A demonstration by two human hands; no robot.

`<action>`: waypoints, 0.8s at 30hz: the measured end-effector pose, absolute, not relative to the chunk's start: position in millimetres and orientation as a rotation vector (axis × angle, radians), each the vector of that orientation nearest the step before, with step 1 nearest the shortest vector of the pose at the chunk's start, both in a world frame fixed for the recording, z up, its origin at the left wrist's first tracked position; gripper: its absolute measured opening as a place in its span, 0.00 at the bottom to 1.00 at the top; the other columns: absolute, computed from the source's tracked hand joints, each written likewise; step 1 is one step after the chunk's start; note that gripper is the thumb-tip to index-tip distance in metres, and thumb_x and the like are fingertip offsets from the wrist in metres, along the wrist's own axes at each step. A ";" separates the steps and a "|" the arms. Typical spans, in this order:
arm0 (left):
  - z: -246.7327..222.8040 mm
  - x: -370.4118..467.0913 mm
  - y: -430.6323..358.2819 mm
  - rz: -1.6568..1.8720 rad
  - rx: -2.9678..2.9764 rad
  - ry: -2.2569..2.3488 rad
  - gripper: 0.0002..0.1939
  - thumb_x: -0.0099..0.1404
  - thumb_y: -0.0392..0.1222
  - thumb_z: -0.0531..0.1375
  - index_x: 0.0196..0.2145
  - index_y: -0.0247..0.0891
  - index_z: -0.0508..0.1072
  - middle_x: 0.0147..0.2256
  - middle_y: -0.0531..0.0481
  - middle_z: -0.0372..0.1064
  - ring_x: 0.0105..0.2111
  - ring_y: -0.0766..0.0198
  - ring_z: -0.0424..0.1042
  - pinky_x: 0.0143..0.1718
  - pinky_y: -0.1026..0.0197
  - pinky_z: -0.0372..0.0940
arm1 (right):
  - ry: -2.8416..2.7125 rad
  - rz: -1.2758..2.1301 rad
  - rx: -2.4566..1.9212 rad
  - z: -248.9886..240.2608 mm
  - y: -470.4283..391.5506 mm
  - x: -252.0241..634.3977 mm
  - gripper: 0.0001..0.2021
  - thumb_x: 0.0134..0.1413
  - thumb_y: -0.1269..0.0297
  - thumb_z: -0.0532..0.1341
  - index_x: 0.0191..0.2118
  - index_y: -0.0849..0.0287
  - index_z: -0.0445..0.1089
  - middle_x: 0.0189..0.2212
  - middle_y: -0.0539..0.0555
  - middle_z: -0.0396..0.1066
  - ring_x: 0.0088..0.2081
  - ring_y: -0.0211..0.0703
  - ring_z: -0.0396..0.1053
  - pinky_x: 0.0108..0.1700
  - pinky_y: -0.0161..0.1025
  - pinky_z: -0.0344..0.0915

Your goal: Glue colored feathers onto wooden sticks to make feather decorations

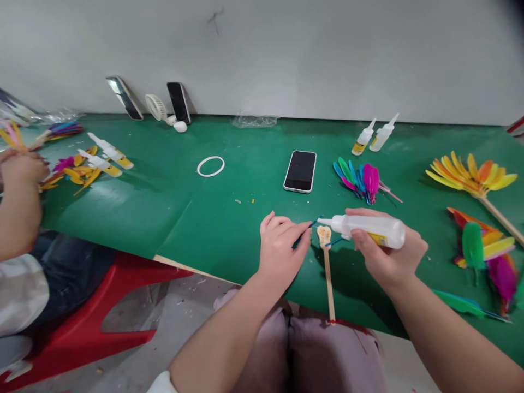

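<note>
My left hand [284,243] pinches a thin dark blue feather [300,239] between thumb and fingers. My right hand [388,254] is wrapped round a white glue bottle [360,228], which lies sideways with its nozzle pointing left at the tip of the blue feather. Below the nozzle, a wooden stick [328,284] with a pale, rounded head [324,236] reaches over the table's front edge. Another thin blue piece [334,240] sticks out to the right of that head.
A phone [301,171], colourful feathers [360,180] and two glue bottles [383,132] stand or lie beyond my hands. At right are a yellow feather fan [475,174] and loose feathers [472,245]. Another person's hand [24,166] works at far left, near a white ring [210,166].
</note>
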State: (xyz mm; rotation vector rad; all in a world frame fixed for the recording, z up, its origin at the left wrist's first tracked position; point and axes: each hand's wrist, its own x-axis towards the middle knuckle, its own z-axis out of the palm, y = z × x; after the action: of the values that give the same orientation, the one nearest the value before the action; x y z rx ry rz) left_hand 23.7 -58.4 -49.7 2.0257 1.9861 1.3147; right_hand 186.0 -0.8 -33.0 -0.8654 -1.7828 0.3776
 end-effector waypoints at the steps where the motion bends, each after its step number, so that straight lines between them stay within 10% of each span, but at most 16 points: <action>1: -49.8 23.5 -58.4 1.311 2.024 1.988 0.07 0.61 0.38 0.57 0.34 0.40 0.75 0.25 0.54 0.74 0.32 0.64 0.68 0.52 0.48 0.53 | -1.819 0.335 -0.836 -31.9 -0.8 185.8 0.07 0.46 0.60 0.63 0.32 0.56 0.73 0.28 0.53 0.76 0.26 0.42 0.73 0.27 0.37 0.71; 24: -48.3 23.2 -57.5 1.291 2.030 1.997 0.07 0.61 0.38 0.57 0.34 0.40 0.76 0.27 0.53 0.75 0.33 0.64 0.68 0.52 0.48 0.53 | -1.887 0.154 -0.744 -32.9 0.9 188.1 0.10 0.45 0.59 0.63 0.36 0.53 0.72 0.29 0.51 0.76 0.23 0.39 0.71 0.25 0.36 0.69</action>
State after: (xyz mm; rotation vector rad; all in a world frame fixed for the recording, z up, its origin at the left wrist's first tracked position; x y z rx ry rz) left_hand 23.2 -57.5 -48.3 2.0305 1.9974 1.2911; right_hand 188.1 0.9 -32.9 -0.7436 -1.8872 0.1544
